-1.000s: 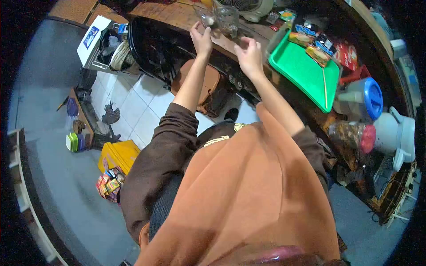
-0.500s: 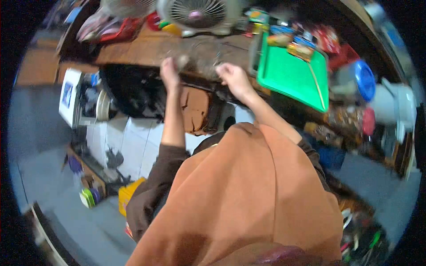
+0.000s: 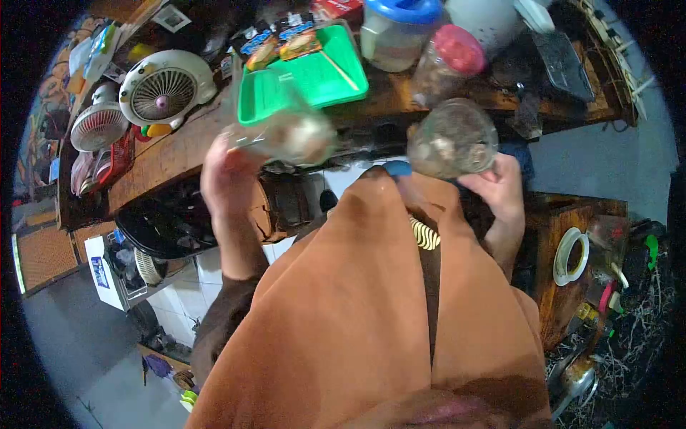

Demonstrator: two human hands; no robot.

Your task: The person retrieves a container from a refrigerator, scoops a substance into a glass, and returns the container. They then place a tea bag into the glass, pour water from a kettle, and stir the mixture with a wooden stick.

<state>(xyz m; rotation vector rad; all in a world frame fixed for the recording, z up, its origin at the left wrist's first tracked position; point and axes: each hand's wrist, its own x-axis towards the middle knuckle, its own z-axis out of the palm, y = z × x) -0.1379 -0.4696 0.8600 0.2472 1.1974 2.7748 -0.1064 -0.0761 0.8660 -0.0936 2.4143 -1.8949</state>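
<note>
My left hand (image 3: 227,171), closed, grips a clear container (image 3: 275,137) that motion has smeared; something whitish shows at its right end. On the other side, the fingers of my right hand (image 3: 499,187) are closed on a clear round jar (image 3: 454,139), gripped low on its right side. Small pale and dark lumps show in or through its wall. Both clear vessels are up in front of my body, near the table's front edge. Behind the left one lies a green tray (image 3: 304,86) with a stick (image 3: 339,69) and snack packets (image 3: 300,45) on it.
On the wooden table (image 3: 153,154) are two fans (image 3: 166,89), a blue-lidded container (image 3: 399,32) and a pink-lidded jar (image 3: 450,61). A wooden surface with a white ring (image 3: 572,256) is at right. A dark bag (image 3: 171,225) sits below the table at left.
My view has swung to the right along the table. My hands, close together over the table before, are now wider apart and nearer my body, with the clear vessels in them.
</note>
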